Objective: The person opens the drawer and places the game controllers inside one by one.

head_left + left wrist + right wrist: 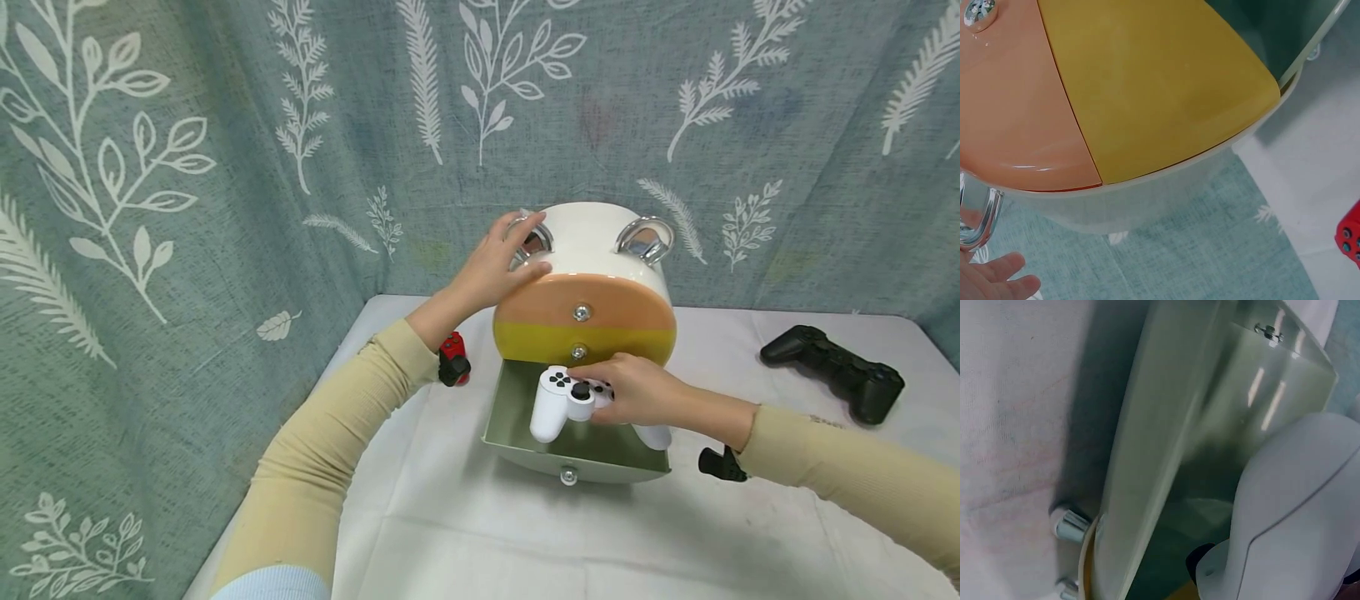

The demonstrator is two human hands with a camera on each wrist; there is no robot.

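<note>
A white game controller is tilted over the pulled-out green drawer, pinched by my right hand. Its smooth underside fills the lower right of the right wrist view, close over the drawer's inside. The drawer belongs to a rounded white cabinet with orange and yellow fronts above, both closed. My left hand rests on the cabinet's upper left side, spread beside a silver loop handle. In the left wrist view, the left fingers look extended.
On the white-covered table, a black controller lies at the right. A red controller sits left of the cabinet, partly behind my left forearm. Some dark object is half hidden under my right wrist. A green patterned curtain hangs behind.
</note>
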